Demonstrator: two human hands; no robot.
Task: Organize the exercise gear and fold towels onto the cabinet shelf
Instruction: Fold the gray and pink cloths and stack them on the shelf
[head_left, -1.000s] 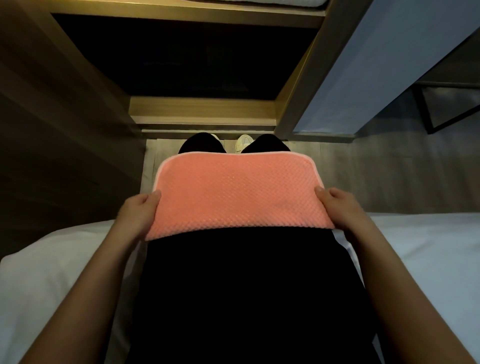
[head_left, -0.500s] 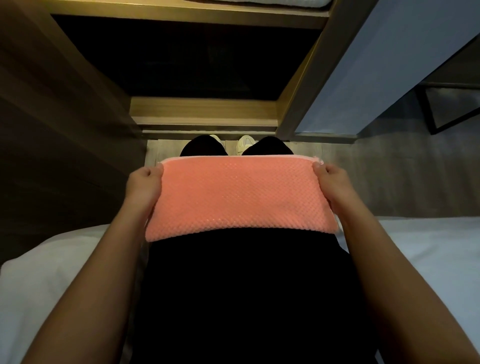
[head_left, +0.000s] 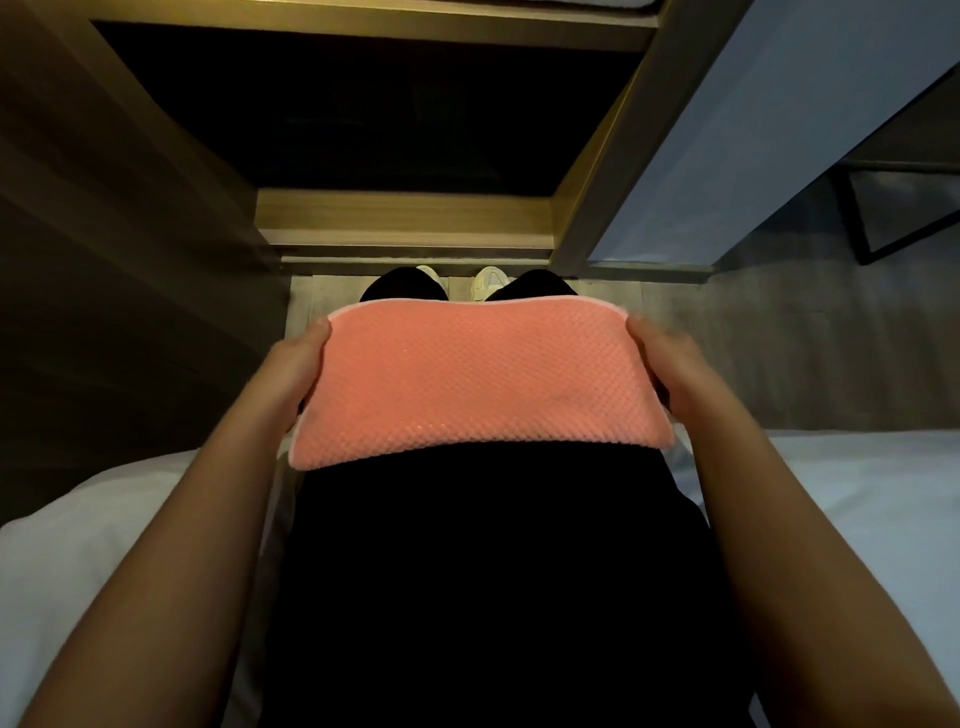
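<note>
No readable text or labels.

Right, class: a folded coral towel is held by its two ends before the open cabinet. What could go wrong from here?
1. The left hand and right hand grip only the ends of the coral towel, so its unsupported middle may sag and the fold may open.
2. The cabinet compartment is very dark; the towel could catch on the wooden front edge or land unevenly.
</note>
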